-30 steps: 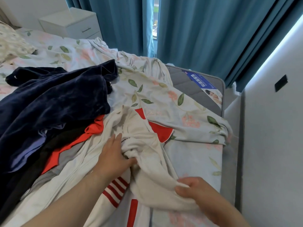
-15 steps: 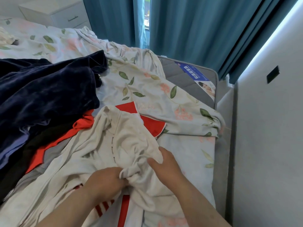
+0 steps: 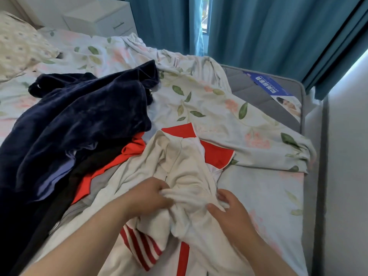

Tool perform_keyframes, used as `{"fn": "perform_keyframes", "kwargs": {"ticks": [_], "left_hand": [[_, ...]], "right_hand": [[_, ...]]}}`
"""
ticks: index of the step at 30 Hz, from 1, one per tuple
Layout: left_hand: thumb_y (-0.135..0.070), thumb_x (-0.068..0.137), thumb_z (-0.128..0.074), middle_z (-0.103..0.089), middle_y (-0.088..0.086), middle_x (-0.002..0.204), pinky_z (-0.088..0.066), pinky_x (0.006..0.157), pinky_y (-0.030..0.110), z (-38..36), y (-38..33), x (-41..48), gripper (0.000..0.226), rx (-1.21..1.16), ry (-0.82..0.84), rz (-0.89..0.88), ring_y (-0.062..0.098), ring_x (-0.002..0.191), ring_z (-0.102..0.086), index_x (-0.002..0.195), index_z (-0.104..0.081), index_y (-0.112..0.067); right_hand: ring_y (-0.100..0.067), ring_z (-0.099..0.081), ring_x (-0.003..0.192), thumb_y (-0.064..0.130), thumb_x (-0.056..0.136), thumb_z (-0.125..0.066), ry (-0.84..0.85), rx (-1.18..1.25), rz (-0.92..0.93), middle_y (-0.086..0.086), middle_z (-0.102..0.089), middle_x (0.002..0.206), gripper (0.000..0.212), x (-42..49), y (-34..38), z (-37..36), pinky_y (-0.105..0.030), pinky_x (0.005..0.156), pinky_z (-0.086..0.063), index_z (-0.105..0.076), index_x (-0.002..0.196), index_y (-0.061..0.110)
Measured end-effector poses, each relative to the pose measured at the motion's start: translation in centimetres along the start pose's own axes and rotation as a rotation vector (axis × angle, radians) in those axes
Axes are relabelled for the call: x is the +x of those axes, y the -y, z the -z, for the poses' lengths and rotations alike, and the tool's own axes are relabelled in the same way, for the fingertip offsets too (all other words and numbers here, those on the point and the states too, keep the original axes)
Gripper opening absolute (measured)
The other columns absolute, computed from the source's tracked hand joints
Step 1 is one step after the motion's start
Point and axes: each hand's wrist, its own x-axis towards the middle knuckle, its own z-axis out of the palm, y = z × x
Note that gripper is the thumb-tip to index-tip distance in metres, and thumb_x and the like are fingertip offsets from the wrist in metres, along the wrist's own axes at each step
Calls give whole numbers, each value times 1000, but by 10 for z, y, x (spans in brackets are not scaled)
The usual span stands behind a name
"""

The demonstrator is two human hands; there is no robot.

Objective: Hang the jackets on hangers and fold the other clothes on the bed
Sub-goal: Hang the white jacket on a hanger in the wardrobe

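Both hands worked the white track jacket [image 3: 185, 168] at the near edge of the bed [image 3: 264, 196]. The left hand [image 3: 148, 198] was closed, fingers pinching a bunched fold of white cloth near the jacket's middle. The right hand [image 3: 229, 212] was half-curled, thumb and fingers gripping the same bunch from the other side; how firm that hold was could not be told.

Change over the last second: the right hand had come in from the lower hem, where it was pulling cloth outward, and now sat just beside the left. The left had slid down from flat on the chest to a pinch. The jacket's red collar panels [image 3: 215, 154] lay more exposed and flatter on the floral sheet [image 3: 209, 108] than before, zip edge showing.

Judgement: the person was gathering and sorting the jacket's layers, probably finding a shoulder or sleeve, before lifting it. No hanger was visible, so hanging had not begun.

The navy velvet garment [image 3: 79, 116] lay heaped to the left, over a red-orange piece [image 3: 131, 148] and dark clothes; all unfolded. Task looked early.
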Motion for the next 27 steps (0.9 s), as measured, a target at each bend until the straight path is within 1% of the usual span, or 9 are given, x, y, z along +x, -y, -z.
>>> {"fn": "perform_keyframes", "kwargs": {"ticks": [4, 6, 8, 11, 14, 17, 21, 25, 27], "left_hand": [[-25, 90, -62, -56, 12, 65, -37, 53, 30, 28, 11, 25, 28, -127, -814, -196, 17, 60, -50, 66, -62, -11], [-31, 90, -57, -51, 9, 67, -35, 53, 30, 35, 24, 42, 32, -157, -1020, -109, 19, 59, -49, 60, -53, -21], [-33, 84, -65, -62, 3, 82, -48, 66, 36, 30, 37, 59, 12, -181, -895, -24, 23, 76, -60, 79, -62, -22], [-47, 71, -77, -64, -10, 113, -51, 87, 36, 12, 51, 69, 58, -262, -617, 65, 13, 103, -61, 122, -56, -28], [-53, 69, -75, -66, -23, 99, -47, 67, 19, 5, 53, 71, 46, -298, -568, 17, -5, 86, -62, 110, -57, -48], [-52, 74, -71, -69, -16, 83, -47, 54, 18, 4, 53, 70, 30, -281, -498, 136, 0, 69, -65, 99, -63, -36], [-61, 74, -66, -60, 7, 114, -47, 94, 42, 8, 52, 67, 56, 46, -516, 369, 31, 114, -55, 112, -58, -20], [-42, 76, -65, -65, -2, 106, -49, 94, 43, 17, 54, 55, 37, -16, -432, 339, 25, 103, -61, 105, -58, -20], [-33, 79, -63, -68, -3, 86, -52, 79, 37, 14, 51, 47, 13, -43, -457, 276, 22, 86, -63, 86, -64, -23]], "right_hand": [[0, -57, 118, 30, 87, -71, -43, 30, 105, 15, -59, 131, 54, 12, 19, -9, -19, 98, -45, -53, 138, 28], [-8, -40, 138, 43, 85, -71, -93, -48, 136, 11, -42, 152, 70, 25, 23, -25, -33, 116, -34, -42, 147, 28], [-13, -22, 148, 59, 80, -67, -91, -205, 132, 10, -24, 161, 92, 36, 20, -42, -38, 122, -22, -24, 155, 28], [-20, -22, 148, 68, 75, -65, -103, -248, 52, 7, -25, 160, 105, 46, 6, -56, -43, 121, -24, -13, 157, 29], [-19, -43, 134, 53, 79, -71, -151, -150, 74, 6, -50, 143, 78, 53, -3, -58, -42, 114, -36, -40, 147, 29], [-11, -62, 111, 28, 86, -72, -85, -12, 108, 13, -69, 116, 41, 55, 3, -49, -28, 96, -49, -63, 126, 29], [-10, -71, 95, 13, 90, -68, 33, 100, 34, 14, -76, 93, 22, 38, 7, -34, -26, 85, -56, -74, 99, 32], [-9, -70, 92, 17, 89, -67, 40, 79, -35, 14, -76, 93, 16, 17, 0, -23, -37, 90, -56, -75, 98, 29], [-10, -71, 93, 17, 88, -67, 44, 99, -65, 13, -76, 93, 18, 7, 0, -20, -40, 92, -56, -75, 99, 29]]}}
